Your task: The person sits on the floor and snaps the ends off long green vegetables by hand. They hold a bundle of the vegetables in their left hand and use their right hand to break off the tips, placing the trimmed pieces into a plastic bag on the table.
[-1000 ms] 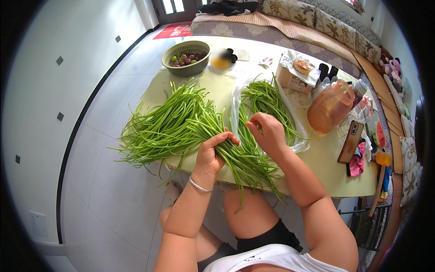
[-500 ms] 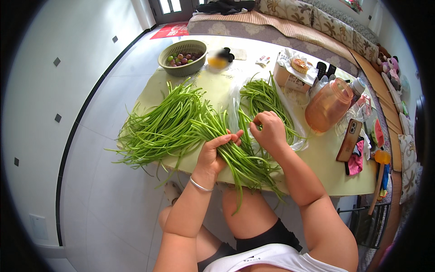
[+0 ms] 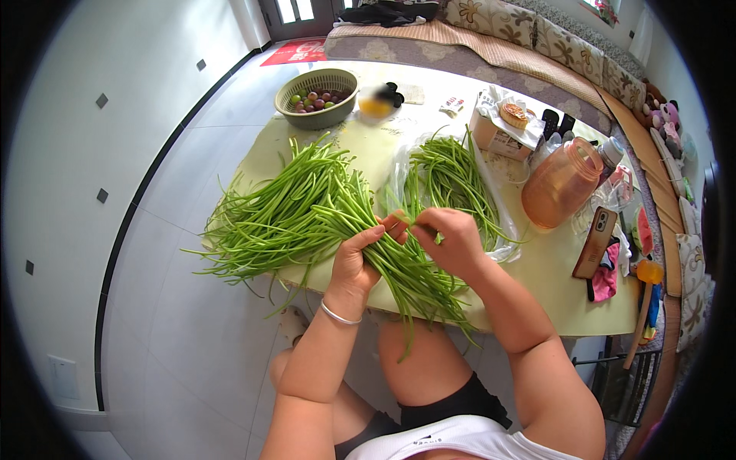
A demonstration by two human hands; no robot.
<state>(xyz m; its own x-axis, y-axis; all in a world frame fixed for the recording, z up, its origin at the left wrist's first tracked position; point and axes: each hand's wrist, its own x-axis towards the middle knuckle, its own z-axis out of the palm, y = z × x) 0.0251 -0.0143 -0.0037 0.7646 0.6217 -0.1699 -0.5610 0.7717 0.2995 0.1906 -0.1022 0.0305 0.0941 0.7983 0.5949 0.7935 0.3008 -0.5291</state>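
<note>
Left hand: the left hand [image 3: 359, 259] is curled around a loose bunch of long, thin green stems [image 3: 418, 280], gripping it.
Right hand: the right hand [image 3: 451, 236] has thumb and finger near the left fingertips, by a blurry bit of green; I can't tell if it pinches it.
Big pile: long, thin green stems [image 3: 264, 211] lie left of the left hand, on the pale yellow table [image 3: 537, 303].
Bag: a clear plastic bag [image 3: 399, 170] with more green stems [image 3: 452, 172] is just past the right hand.
Jug: a see-through orange plastic jug [image 3: 558, 190] stands right of the right hand.
</note>
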